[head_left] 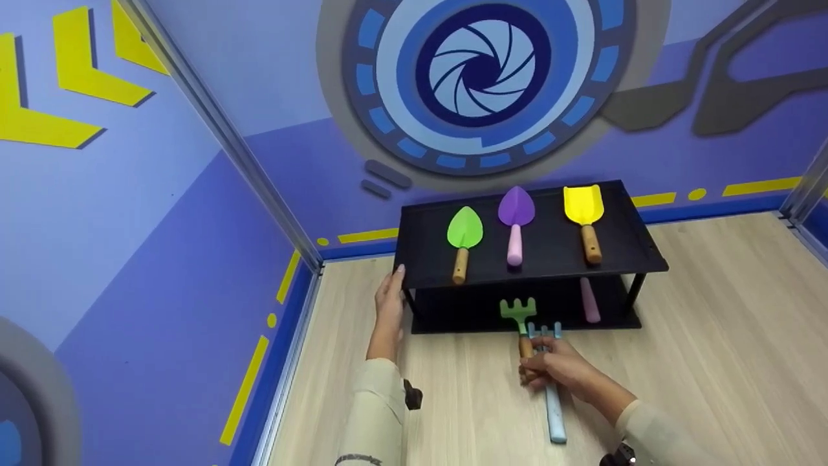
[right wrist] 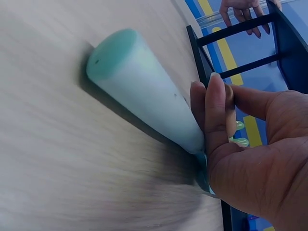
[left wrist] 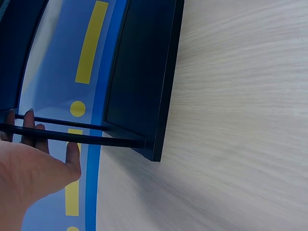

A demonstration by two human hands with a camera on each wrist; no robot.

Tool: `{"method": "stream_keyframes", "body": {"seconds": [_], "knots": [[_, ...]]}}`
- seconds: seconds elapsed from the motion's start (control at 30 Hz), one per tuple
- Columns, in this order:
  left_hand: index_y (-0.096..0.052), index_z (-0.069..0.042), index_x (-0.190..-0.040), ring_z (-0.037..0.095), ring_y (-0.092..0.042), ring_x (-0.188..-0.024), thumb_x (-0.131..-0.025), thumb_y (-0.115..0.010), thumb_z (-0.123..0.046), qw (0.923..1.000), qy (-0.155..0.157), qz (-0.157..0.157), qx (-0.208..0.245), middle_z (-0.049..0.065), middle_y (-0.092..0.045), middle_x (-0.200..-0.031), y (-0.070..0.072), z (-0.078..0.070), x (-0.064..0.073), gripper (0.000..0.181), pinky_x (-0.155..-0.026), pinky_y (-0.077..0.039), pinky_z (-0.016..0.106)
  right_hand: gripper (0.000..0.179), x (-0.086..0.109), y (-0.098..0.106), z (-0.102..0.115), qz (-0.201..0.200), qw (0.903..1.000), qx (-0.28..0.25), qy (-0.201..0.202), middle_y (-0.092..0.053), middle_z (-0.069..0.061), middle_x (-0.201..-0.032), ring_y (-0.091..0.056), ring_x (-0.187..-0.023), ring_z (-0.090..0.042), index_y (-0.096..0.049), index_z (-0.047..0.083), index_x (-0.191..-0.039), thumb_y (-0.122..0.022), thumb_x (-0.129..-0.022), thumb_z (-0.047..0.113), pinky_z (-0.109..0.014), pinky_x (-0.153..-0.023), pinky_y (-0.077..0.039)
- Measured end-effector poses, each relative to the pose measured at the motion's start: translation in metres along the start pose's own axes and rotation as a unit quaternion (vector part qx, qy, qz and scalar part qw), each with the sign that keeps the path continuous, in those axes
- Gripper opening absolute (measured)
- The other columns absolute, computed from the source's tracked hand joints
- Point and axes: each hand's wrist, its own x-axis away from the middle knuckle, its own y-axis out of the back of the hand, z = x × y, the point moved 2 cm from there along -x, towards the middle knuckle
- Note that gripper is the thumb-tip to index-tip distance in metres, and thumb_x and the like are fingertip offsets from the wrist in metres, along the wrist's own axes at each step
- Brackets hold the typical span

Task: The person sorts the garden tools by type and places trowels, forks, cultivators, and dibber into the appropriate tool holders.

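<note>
My right hand [head_left: 561, 369] pinches the wooden handle of a small green hand fork [head_left: 519, 312], whose tines point toward the black two-tier shelf [head_left: 430, 255]. Beneath that hand, a light blue hand fork [head_left: 555, 414] lies on the wood-grain surface; its thick handle end fills much of the right wrist view. At the shelf's left end is my left hand [head_left: 389, 304], with extended fingertips at the upper tier's edge. The left wrist view shows its fingers [left wrist: 28, 126] beside the black side posts [left wrist: 86, 138]. On the lower tier, a pink handle [head_left: 590, 301] shows, its other end hidden.
On the upper tier lie a green trowel [head_left: 465, 228] with wooden handle, a purple trowel [head_left: 516, 207] with pink handle and a yellow shovel [head_left: 583, 206]. A blue patterned wall [head_left: 291, 155] stands behind the shelf, another wall [head_left: 162, 285] at the left.
</note>
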Motion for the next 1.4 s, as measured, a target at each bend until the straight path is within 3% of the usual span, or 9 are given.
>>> {"method": "stream_keyframes", "body": {"seconds": [0.3,0.93,1.23,1.4], "knots": [[-0.019,-0.011,-0.172,0.04,-0.022,-0.167,-0.103,-0.055,-0.067,1.0,0.006,-0.005,-0.002,0.015,-0.021,-0.179,-0.0012,-0.0001,0.0007,0.096,-0.136,-0.02,0.059,0.074,0.0017,0.0022,-0.0015,0.009,0.9998,-0.016,0.002,-0.079,-0.022,-0.107,-0.081,-0.09,-0.025,-0.022,-0.018,-0.155,-0.065,-0.101,0.008,-0.03,-0.075,-0.067],[-0.021,-0.008,-0.171,0.042,-0.022,-0.166,-0.104,-0.054,-0.065,1.0,-0.004,-0.001,0.002,0.017,-0.022,-0.179,-0.0014,0.0002,-0.0014,0.094,-0.136,-0.019,0.058,0.075,0.0023,0.0023,-0.0023,0.0,1.0,0.001,0.004,-0.078,-0.02,-0.108,-0.08,-0.091,-0.024,-0.023,-0.017,-0.156,-0.067,-0.101,0.009,-0.029,-0.074,-0.066],[-0.025,-0.016,-0.171,0.041,-0.021,-0.167,-0.102,-0.055,-0.068,1.0,-0.006,0.003,0.0,0.013,-0.022,-0.179,-0.0016,0.0014,0.0029,0.092,-0.135,-0.017,0.063,0.077,0.0023,0.0018,-0.0035,0.012,0.9999,0.002,0.008,-0.079,-0.018,-0.107,-0.079,-0.091,-0.022,-0.018,-0.019,-0.157,-0.064,-0.104,0.011,-0.029,-0.074,-0.065],[-0.024,-0.013,-0.171,0.04,-0.021,-0.167,-0.102,-0.055,-0.068,1.0,-0.005,0.002,0.002,0.013,-0.023,-0.179,-0.002,-0.0008,0.0022,0.094,-0.136,-0.018,0.061,0.074,0.0011,0.003,-0.003,0.009,1.0,0.002,0.001,-0.079,-0.017,-0.107,-0.079,-0.09,-0.022,-0.02,-0.017,-0.158,-0.062,-0.105,0.013,-0.029,-0.074,-0.065]]}}
